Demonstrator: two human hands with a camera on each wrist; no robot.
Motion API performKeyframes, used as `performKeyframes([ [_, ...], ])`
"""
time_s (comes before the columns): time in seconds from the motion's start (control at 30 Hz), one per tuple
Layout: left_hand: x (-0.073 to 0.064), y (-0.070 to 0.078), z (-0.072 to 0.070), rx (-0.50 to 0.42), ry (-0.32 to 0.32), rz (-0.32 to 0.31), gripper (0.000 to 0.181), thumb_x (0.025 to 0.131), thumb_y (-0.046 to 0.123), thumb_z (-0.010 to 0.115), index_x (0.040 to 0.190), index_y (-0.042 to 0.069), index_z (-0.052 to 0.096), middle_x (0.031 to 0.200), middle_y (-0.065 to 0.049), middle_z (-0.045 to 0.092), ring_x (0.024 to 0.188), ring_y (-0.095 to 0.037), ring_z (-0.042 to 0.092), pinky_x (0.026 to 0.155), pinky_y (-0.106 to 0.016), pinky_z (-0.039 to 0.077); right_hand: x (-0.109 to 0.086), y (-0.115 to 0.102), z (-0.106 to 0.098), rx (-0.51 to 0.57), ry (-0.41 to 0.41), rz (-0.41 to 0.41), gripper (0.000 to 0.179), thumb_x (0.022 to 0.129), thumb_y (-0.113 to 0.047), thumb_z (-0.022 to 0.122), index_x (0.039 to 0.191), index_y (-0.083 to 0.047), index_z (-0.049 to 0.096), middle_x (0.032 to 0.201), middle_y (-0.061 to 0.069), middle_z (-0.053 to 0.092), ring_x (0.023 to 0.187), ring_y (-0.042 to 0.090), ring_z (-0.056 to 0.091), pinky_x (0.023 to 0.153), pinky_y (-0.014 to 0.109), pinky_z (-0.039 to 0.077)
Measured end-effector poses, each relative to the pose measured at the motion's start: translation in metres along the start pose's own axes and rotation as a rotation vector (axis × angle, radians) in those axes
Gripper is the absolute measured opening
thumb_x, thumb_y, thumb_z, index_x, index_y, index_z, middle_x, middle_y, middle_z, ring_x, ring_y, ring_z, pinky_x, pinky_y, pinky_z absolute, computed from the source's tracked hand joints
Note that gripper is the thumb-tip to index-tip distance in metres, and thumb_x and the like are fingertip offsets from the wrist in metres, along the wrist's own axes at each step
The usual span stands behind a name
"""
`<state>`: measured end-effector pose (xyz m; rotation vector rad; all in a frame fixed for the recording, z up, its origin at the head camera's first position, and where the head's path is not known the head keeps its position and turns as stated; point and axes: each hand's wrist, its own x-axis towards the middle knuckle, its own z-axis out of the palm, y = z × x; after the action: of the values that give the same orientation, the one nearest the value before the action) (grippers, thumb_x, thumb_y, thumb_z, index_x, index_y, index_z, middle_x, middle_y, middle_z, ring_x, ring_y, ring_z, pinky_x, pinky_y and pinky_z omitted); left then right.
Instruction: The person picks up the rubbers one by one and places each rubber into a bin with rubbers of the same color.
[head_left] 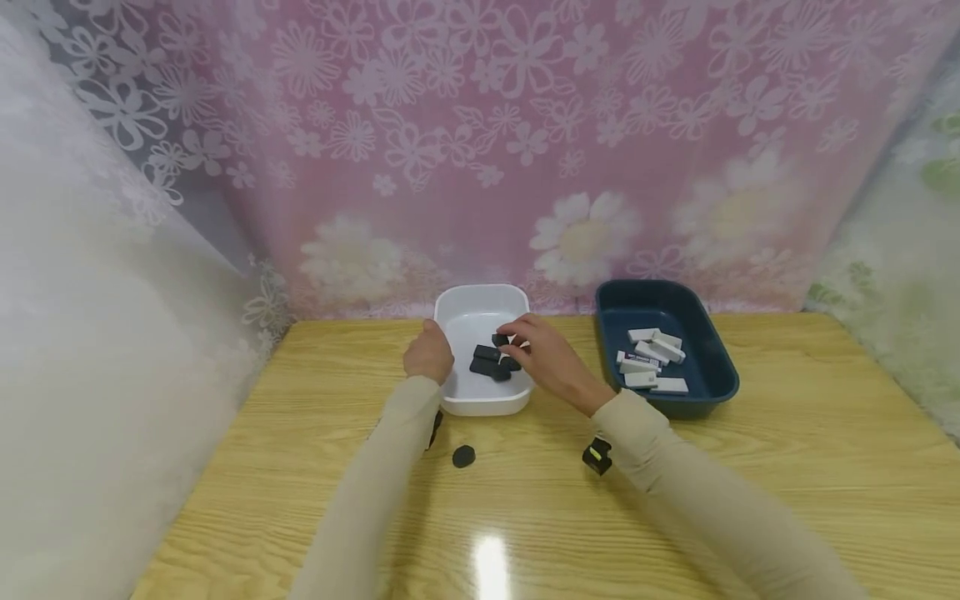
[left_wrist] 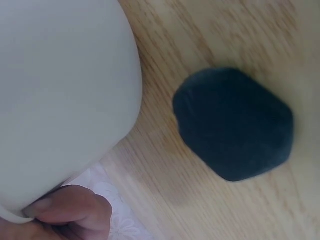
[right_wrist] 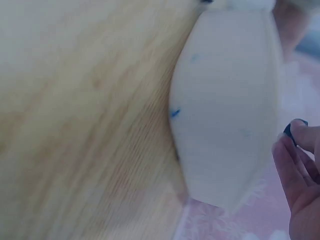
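My left hand (head_left: 429, 353) grips the left rim of a white plastic basin (head_left: 483, 407); the left wrist view shows its thumb (left_wrist: 75, 205) curled at the rim. Over the right side of the basin, my right hand (head_left: 551, 362) pinches a small dark stone (head_left: 500, 340) between thumb and fingertips; the right wrist view shows the stone's dark edge (right_wrist: 289, 131) there. Inside the basin lie several black pieces, among them black blocks (head_left: 486, 367) and rounded dark stones. A flat, dark, angular stone (head_left: 463, 456) lies on the table in front of the basin.
To the right stands a dark blue basin (head_left: 712, 358) holding several small white boxes (head_left: 641, 380). The wooden table (head_left: 525, 500) ends at a pink flowered curtain (head_left: 465, 167) behind both basins. Black wrist devices (head_left: 597, 456) hang under the sleeves.
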<state>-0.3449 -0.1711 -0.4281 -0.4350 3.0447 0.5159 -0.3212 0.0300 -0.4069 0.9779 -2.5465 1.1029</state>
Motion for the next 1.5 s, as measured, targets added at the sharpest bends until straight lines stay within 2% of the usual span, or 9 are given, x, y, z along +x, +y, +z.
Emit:
performKeyframes([
  [0.2,-0.004,0.002,0.000,-0.017,-0.007,-0.010,0.048,0.092,0.014,0.062,0.131,-0.004,0.038,0.091,-0.017,0.066,0.081,-0.031,0.066,0.070,-0.042,0.053,0.025,0.013,0.015,-0.201,-0.120,0.075,0.022,0.091,-0.009,0.066,0.112,-0.004,0.067,0.100,0.009,0.060,0.087,0.021,0.061,0.077,0.035,0.050],
  [0.43,-0.004,0.002,-0.001,-0.001,0.002,-0.015,0.053,0.093,0.015,0.061,0.135,-0.003,0.035,0.093,-0.018,0.066,0.082,-0.031,0.066,0.070,-0.042,0.054,0.047,0.010,0.024,-0.393,-0.269,0.249,0.014,0.090,-0.008,0.067,0.103,-0.002,0.065,0.096,0.011,0.065,0.085,0.024,0.060,0.073,0.039,0.048],
  [0.67,0.000,0.002,-0.001,-0.012,-0.004,-0.026,0.048,0.093,0.015,0.062,0.131,-0.002,0.038,0.092,-0.017,0.066,0.082,-0.031,0.066,0.070,-0.042,0.053,0.058,0.010,0.030,-0.476,-0.289,0.339,0.010,0.090,-0.008,0.067,0.096,-0.002,0.062,0.087,0.009,0.066,0.075,0.022,0.064,0.064,0.038,0.052],
  [0.77,0.001,0.001,-0.002,-0.012,0.001,-0.030,0.047,0.092,0.015,0.062,0.129,-0.002,0.039,0.092,-0.017,0.065,0.081,-0.031,0.066,0.070,-0.042,0.053,0.061,0.009,0.032,-0.518,-0.300,0.332,0.005,0.091,-0.007,0.064,0.093,-0.002,0.063,0.084,0.010,0.066,0.071,0.021,0.064,0.062,0.038,0.053],
  [0.9,0.001,0.002,-0.002,-0.004,-0.002,-0.027,0.043,0.093,0.015,0.060,0.127,-0.001,0.040,0.092,-0.017,0.065,0.081,-0.030,0.066,0.070,-0.042,0.054,0.062,0.006,0.032,-0.571,-0.370,0.325,0.009,0.095,-0.004,0.055,0.095,0.001,0.062,0.083,0.012,0.064,0.070,0.021,0.062,0.062,0.039,0.053],
  [1.07,0.001,0.003,-0.002,-0.015,-0.005,-0.019,0.040,0.093,0.014,0.060,0.125,-0.001,0.041,0.093,-0.016,0.065,0.081,-0.030,0.066,0.069,-0.041,0.054,0.061,0.001,0.029,-0.537,-0.450,0.354,0.011,0.095,-0.003,0.052,0.100,0.002,0.060,0.087,0.012,0.059,0.075,0.021,0.058,0.067,0.038,0.051],
  [1.17,0.000,0.000,-0.002,-0.027,0.000,-0.016,0.041,0.093,0.013,0.060,0.126,-0.001,0.040,0.094,-0.017,0.065,0.081,-0.030,0.066,0.068,-0.041,0.054,0.055,-0.002,0.030,-0.483,-0.429,0.333,0.016,0.094,-0.005,0.053,0.106,0.002,0.061,0.096,0.013,0.056,0.080,0.022,0.056,0.071,0.038,0.050],
  [1.23,0.000,-0.001,-0.001,-0.024,-0.003,-0.016,0.043,0.093,0.013,0.060,0.128,-0.002,0.039,0.093,-0.017,0.065,0.080,-0.030,0.066,0.068,-0.041,0.054,0.047,-0.005,0.029,-0.450,-0.393,0.287,0.021,0.094,-0.008,0.055,0.111,0.002,0.063,0.101,0.015,0.056,0.082,0.023,0.057,0.072,0.038,0.050],
  [1.5,-0.001,-0.002,-0.001,-0.020,0.017,-0.002,0.039,0.092,0.012,0.060,0.123,-0.002,0.041,0.090,-0.018,0.066,0.077,-0.031,0.066,0.066,-0.042,0.054,0.010,-0.032,0.013,-0.362,-0.258,0.099,0.020,0.093,-0.018,0.062,0.107,-0.004,0.068,0.101,0.010,0.060,0.084,0.021,0.060,0.074,0.037,0.050],
])
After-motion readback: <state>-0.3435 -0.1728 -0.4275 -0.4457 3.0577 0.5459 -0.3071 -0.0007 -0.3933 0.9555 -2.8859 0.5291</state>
